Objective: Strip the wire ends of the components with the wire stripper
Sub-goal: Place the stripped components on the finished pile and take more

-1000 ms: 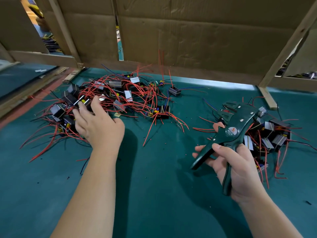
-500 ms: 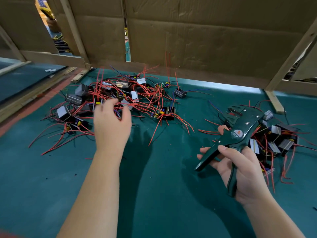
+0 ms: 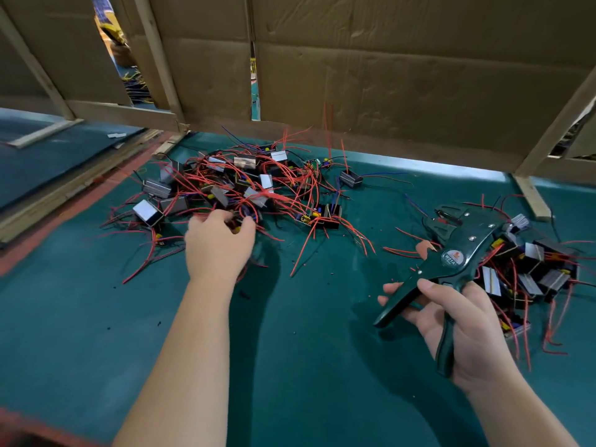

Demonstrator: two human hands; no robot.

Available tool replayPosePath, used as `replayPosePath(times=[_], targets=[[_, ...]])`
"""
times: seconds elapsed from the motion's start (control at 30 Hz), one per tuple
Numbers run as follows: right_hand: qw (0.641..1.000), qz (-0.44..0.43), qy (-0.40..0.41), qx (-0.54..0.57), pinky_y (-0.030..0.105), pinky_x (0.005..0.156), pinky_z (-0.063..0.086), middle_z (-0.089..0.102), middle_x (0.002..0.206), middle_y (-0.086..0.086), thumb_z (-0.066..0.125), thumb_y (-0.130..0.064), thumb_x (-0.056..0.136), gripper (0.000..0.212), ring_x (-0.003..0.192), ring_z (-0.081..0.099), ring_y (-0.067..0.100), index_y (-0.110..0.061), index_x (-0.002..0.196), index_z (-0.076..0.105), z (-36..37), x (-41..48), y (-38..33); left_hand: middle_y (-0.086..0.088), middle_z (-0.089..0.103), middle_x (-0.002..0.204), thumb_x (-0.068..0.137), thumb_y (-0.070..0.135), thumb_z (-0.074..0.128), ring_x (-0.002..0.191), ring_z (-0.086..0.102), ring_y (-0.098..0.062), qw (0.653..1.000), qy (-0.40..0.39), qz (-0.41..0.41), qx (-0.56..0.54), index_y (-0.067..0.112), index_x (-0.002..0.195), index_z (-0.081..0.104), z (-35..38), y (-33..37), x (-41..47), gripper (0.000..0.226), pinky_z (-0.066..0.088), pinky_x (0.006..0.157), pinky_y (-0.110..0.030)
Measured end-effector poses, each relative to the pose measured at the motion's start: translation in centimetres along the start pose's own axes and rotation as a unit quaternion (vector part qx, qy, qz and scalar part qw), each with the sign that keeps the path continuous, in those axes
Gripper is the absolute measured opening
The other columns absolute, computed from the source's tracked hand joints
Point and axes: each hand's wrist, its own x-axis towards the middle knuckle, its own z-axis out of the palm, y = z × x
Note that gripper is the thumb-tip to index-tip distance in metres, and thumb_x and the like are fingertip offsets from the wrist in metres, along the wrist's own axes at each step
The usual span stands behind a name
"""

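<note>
A tangled pile of small boxy components (image 3: 225,188) with red wire leads lies at the back left of the green table (image 3: 306,350). My left hand (image 3: 219,243) reaches into the pile's near edge, its fingers curled round a component with a yellow part. My right hand (image 3: 464,333) grips the handles of a dark green wire stripper (image 3: 451,262), whose jaws point up and left, with nothing between them. Behind the stripper, at the right, sits a second, smaller pile of components (image 3: 532,272).
A cardboard wall on a wooden frame (image 3: 387,85) closes the back of the table. A wooden post (image 3: 532,195) stands at the back right. Small black bits of insulation dot the green surface. A lower blue surface (image 3: 48,162) lies to the left.
My left hand has moved right along the pile's near edge and its fingers have closed on a component. The stripper in my right hand has barely shifted.
</note>
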Motion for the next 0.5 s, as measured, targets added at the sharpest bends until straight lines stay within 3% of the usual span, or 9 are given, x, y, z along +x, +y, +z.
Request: replayPosePath(times=[0.1,0.17,0.23,0.3,0.4,0.43,0.5], targets=[[1.000,-0.008,-0.002,-0.008,0.049,0.067,0.058,0.071,0.089,0.003,0.054,-0.007,0.075,0.036,0.080,0.068,0.036,-0.010,0.111,0.059,0.0,0.1,0.1,0.009,0.067,0.081,0.088,0.043,0.055,0.080,0.062,-0.016,0.987,0.019,0.073,-0.141,0.028,0.101,0.067,-0.4,0.8,-0.9,0.024,0.051,0.076,-0.031],[1.000,-0.008,-0.003,-0.009,0.049,0.067,0.057,0.071,0.089,0.004,0.054,-0.007,0.075,0.032,0.079,0.068,0.036,-0.010,0.107,0.060,0.0,0.0,0.1,0.010,0.067,0.074,0.089,0.034,0.053,0.075,0.063,-0.018,0.976,0.104,0.124,-0.147,0.028,0.096,0.068,-0.7,1.0,-0.8,0.018,0.049,0.069,-0.028],[1.000,-0.009,-0.005,-0.006,0.048,0.067,0.057,0.070,0.090,0.006,0.053,-0.007,0.076,0.031,0.080,0.068,0.036,-0.010,0.105,0.060,-0.2,0.0,0.2,0.001,0.069,0.095,0.084,0.023,0.052,0.092,0.060,-0.027,0.957,0.226,0.128,-0.131,0.020,0.102,0.069,-1.0,0.4,0.0,0.024,0.040,0.076,-0.029],[1.000,-0.018,-0.005,-0.009,0.048,0.068,0.058,0.071,0.092,0.003,0.052,-0.007,0.077,0.034,0.080,0.068,0.034,-0.011,0.110,0.059,-0.2,0.0,0.1,-0.011,0.056,0.126,0.079,0.019,0.053,0.117,0.047,-0.034,0.955,0.275,0.053,-0.095,0.018,0.120,0.061,-1.3,-0.8,1.1,0.042,0.035,0.093,-0.036],[1.000,-0.023,-0.010,-0.014,0.048,0.069,0.058,0.072,0.095,0.000,0.052,-0.008,0.077,0.043,0.079,0.069,0.033,-0.010,0.120,0.055,-0.2,-0.1,0.1,-0.019,0.019,0.155,0.082,0.028,0.060,0.141,0.019,-0.037,0.982,0.145,-0.121,-0.022,0.027,0.146,0.031,-1.5,-2.9,2.7,0.070,0.018,0.113,-0.049],[1.000,-0.018,-0.010,-0.010,0.049,0.069,0.058,0.071,0.094,0.002,0.053,-0.007,0.077,0.046,0.080,0.069,0.034,-0.008,0.122,0.054,-0.3,0.0,0.2,-0.021,0.015,0.156,0.084,0.031,0.061,0.142,0.018,-0.038,0.984,0.100,-0.148,0.001,0.030,0.147,0.028,-1.4,-3.3,2.9,0.071,0.016,0.114,-0.050],[1.000,-0.010,-0.008,-0.002,0.051,0.069,0.057,0.068,0.092,0.009,0.054,-0.007,0.076,0.049,0.080,0.068,0.036,-0.003,0.125,0.052,-0.3,0.0,0.3,-0.020,0.027,0.149,0.084,0.030,0.060,0.134,0.033,-0.037,0.988,0.075,-0.134,0.002,0.032,0.140,0.041,-1.1,-3.7,3.1,0.060,0.022,0.111,-0.047]])
